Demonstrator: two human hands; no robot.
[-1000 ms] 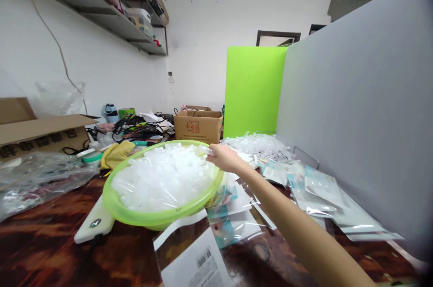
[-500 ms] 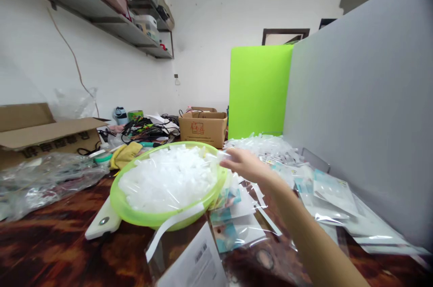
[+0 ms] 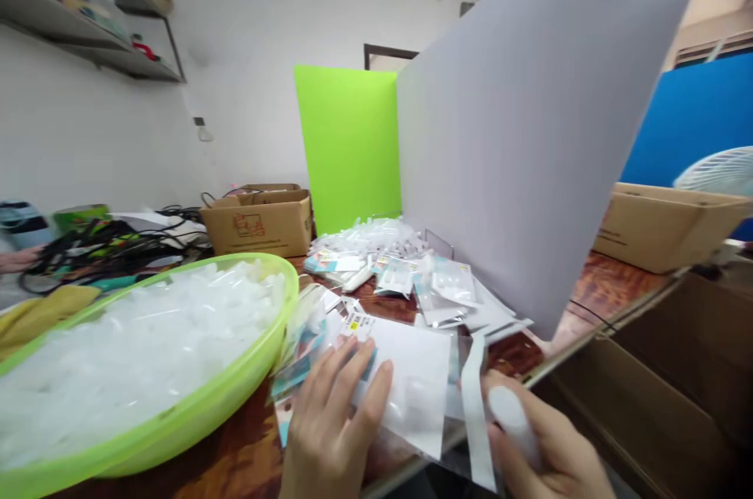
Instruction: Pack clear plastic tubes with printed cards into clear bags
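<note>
My left hand [image 3: 332, 413] lies with fingers spread on a clear plastic bag holding a white card [image 3: 420, 377]. At the bag's right end, my right hand [image 3: 553, 444] is closed round a small white plastic tube [image 3: 513, 417], its thumb and fingers beside the bag's white strip [image 3: 475, 413]. To the left stands a lime-green basin [image 3: 235, 381] heaped with white translucent plastic pieces [image 3: 170, 334]. Under and behind my left hand are more bags with blue printed cards [image 3: 294, 377].
Filled packets [image 3: 452, 283] and a pile of clear pieces [image 3: 380, 236] lie farther back, against a grey partition [image 3: 500, 138]. A cardboard box [image 3: 259, 224] and tangled cables [image 3: 118, 244] are behind the basin. An open carton [image 3: 635, 413] sits below the table's right edge.
The view has swung right and closer to the table. My right hand has left the basin's rim and moved to the bag, holding a white tube. My left hand has come into view.
</note>
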